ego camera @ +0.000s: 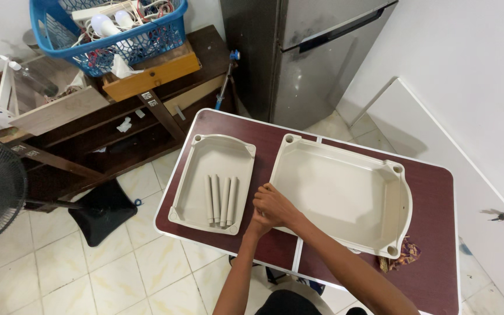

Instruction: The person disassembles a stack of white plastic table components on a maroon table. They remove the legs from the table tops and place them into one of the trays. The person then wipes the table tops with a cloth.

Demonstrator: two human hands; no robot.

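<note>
The head view shows the large beige tray [345, 192] lying on the dark red table [433, 245], its near-left rim under both hands [272, 210], whose fingers' grip I cannot tell, beside the smaller tray [196, 175] holding four tubes [220, 201].

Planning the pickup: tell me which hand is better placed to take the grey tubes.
Probably left: the left hand sits nearest the tubes in the small tray; the right hand lies over it, towards the large tray.
</note>
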